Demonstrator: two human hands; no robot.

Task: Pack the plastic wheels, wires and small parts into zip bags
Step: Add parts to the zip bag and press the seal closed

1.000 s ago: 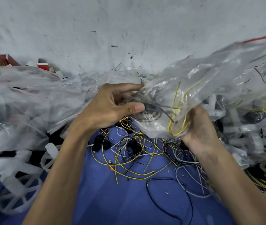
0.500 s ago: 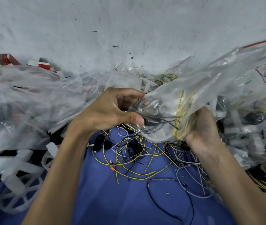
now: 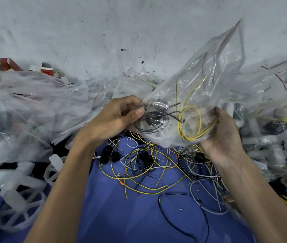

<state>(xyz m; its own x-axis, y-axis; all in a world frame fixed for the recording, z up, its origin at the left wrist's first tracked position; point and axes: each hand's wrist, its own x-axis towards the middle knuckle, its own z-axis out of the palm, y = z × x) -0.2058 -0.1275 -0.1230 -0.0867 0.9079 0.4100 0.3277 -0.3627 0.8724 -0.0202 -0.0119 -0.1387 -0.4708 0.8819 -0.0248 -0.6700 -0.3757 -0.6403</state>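
Bare blue cloth (image 3: pixel 121 216) lies open up close — loose wires (image 3: pixel 134 174) clutter beyond, plastic wheels (image 3: pixel 11 199) and bag heaps (image 3: pixel 34 102) flank it.

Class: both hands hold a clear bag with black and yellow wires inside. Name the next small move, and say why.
Probably slide the right hand up the zip bag to its red-striped mouth to close it: the black wires and yellow wires already lie at its bottom, where the left hand pinches it.

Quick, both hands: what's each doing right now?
Left hand: pinching the zip bag at the black wire coil.
Right hand: gripping the same bag by the yellow wire coil.
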